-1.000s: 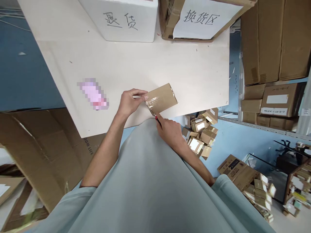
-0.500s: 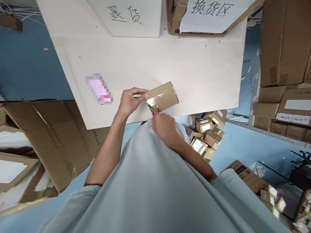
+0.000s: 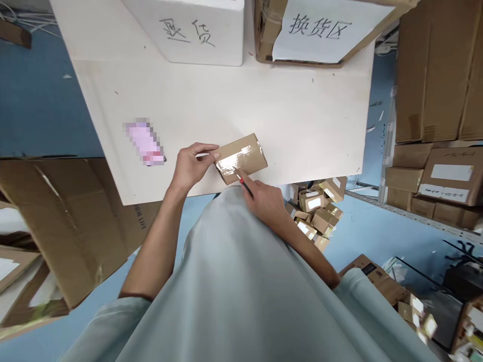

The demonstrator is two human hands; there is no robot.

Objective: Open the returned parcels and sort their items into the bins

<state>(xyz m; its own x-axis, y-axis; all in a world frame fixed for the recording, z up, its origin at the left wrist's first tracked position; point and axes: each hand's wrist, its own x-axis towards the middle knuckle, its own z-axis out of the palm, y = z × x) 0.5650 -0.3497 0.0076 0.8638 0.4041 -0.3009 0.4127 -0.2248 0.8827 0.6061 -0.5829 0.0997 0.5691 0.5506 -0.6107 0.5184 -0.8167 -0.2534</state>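
A small brown cardboard box point(image 3: 247, 157) with shiny clear tape lies on the white table near its front edge, slightly turned. My left hand point(image 3: 192, 163) grips the box's left end, thumb on top and fingers along the far side. In my right hand point(image 3: 264, 201) is a slim utility knife point(image 3: 246, 187) with a black and red handle. Its short blade points at the taped top face, near the front-left part of the box; whether the blade touches the tape, I cannot tell.
A blurred-out pink item point(image 3: 145, 143) lies left on the table point(image 3: 313, 120). At the back stand a white bin point(image 3: 206, 48) and a cardboard carton point(image 3: 266, 30) with a paper sign. Boxes point(image 3: 320, 211) are heaped beyond the front edge; a large carton point(image 3: 86, 216) stands left.
My right hand has brought the knife from the box's left end edge onto the taped top, and more of the knife shows. The left hand keeps its grip. The whole view has shifted slightly.
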